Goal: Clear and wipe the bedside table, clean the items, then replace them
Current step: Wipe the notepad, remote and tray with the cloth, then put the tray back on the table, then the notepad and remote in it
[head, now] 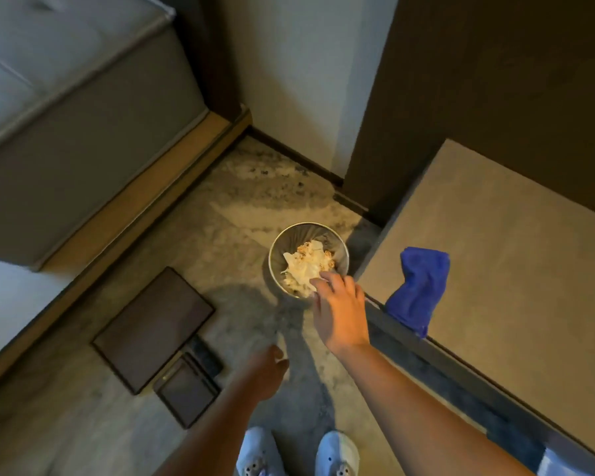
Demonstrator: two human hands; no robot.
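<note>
Currently, head view: right hand (340, 314) reaches over the near rim of the bin (298, 233), fingertips at the white paper (303, 267) inside, pinching or merely touching cannot be told; left hand (268, 369) sits lower, loosely curled, holding nothing. Blue cloth (418, 290) lies just right of the right hand, draped over the near-left edge of the desk (512, 269), long axis running far to near, so the right hand is judged nearer for wiping. Large tray (152, 328) and small tray (186, 393) lie on the floor (220, 235) to the left, nearer the left hand.
</note>
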